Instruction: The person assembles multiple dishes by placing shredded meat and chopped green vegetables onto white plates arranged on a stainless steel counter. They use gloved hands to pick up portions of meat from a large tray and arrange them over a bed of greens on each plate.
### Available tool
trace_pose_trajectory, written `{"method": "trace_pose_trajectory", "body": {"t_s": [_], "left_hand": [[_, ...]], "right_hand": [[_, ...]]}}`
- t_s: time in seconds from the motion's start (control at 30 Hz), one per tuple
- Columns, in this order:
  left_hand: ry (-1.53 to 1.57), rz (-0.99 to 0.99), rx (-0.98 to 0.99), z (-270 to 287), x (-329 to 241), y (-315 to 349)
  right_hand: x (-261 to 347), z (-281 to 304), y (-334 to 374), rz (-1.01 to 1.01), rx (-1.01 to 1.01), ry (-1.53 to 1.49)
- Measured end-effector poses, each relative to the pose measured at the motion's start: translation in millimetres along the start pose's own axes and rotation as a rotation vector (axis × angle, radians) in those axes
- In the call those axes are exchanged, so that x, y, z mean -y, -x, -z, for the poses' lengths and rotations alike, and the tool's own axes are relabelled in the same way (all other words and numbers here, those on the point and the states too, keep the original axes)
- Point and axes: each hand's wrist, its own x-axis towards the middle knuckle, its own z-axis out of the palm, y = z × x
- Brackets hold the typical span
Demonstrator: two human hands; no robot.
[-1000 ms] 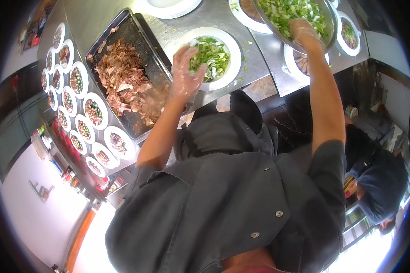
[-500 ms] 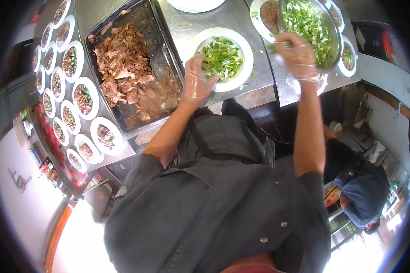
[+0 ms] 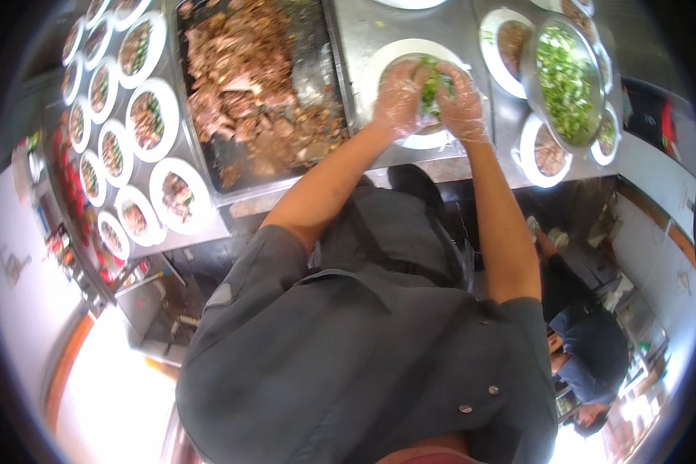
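Note:
Both my hands wear clear plastic gloves and meet over a white plate [image 3: 373,68] on the steel table. My left hand [image 3: 399,100] curls against the left side of a heap of chopped greens [image 3: 433,91]. From the right, my right hand [image 3: 462,106] closes its bent fingers round the same greens. Part of the heap is hidden beneath the fingers. To the right, a metal bowl [image 3: 532,85] full of chopped greens rests tilted over several plates. Left of my hands lies a dark baking tray [image 3: 317,66] with chopped cooked meat [image 3: 240,85].
Rows of filled white plates [image 3: 185,216] cover the table's left end. Under and beside the metal bowl are plates of sliced meat [image 3: 549,151]. Another white plate [image 3: 410,2] shows at the top edge. A co-worker [image 3: 591,348] in dark clothes is at the lower right.
My right hand has come left from the metal bowl to the plate. The left hand has shifted from the plate's rim onto the greens. The whole view has swung a little.

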Motion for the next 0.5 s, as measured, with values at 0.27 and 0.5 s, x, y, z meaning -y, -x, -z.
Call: {"method": "trace_pose_trajectory", "body": {"t_s": [0.27, 0.5], "left_hand": [[0.154, 0.142, -0.150, 82.8, 13.3, 58.0], [-0.359, 0.364, -0.766, 194.4, 123.0, 149.5]], "right_hand": [[17.9, 6.6, 21.0, 0.067, -0.204, 0.058], [58.0, 25.5, 52.5, 0.202, 0.018, 0.009]]}}
